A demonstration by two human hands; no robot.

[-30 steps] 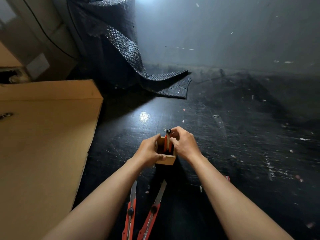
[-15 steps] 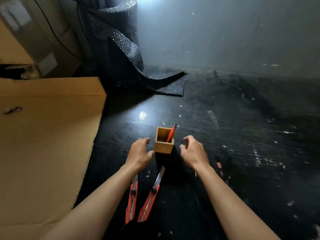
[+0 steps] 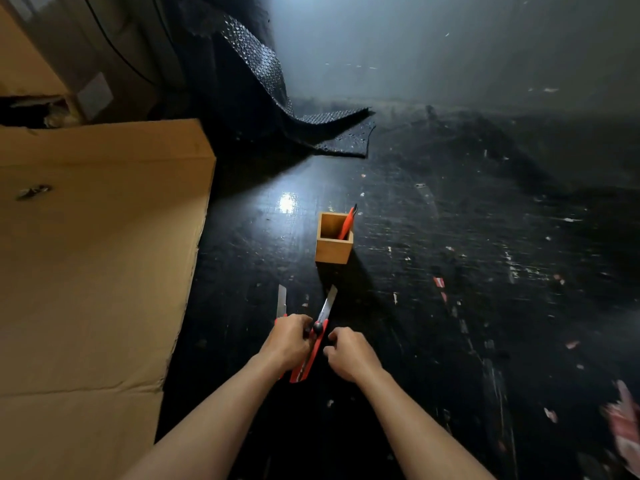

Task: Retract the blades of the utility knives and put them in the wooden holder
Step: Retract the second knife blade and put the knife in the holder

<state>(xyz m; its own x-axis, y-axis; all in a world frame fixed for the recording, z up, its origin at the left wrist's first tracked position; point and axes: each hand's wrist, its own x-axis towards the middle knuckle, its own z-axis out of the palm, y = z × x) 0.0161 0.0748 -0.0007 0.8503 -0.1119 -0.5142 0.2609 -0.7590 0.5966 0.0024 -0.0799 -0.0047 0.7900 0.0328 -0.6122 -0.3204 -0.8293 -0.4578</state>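
Observation:
The square wooden holder (image 3: 333,249) stands on the dark floor, with one orange-red utility knife (image 3: 347,221) leaning in its right corner. Two more red utility knives lie nearer me, their blades out and pointing toward the holder. My left hand (image 3: 289,341) is curled over the handle of the left knife (image 3: 281,301), so only its blade shows, and its fingertips reach the black knob of the right knife (image 3: 313,356). My right hand (image 3: 348,353) has its fingers curled against the right side of that knife's red body.
A large flat cardboard sheet (image 3: 97,265) covers the floor on the left. A roll of dark bubble wrap (image 3: 263,98) spills out at the back. Small paper scraps (image 3: 439,281) dot the floor on the right, and a pink blurred object (image 3: 623,420) sits at the right edge.
Both hands let go of the holder and drew back toward me. They now close on the two knives on the floor, and the first knife stays in the holder.

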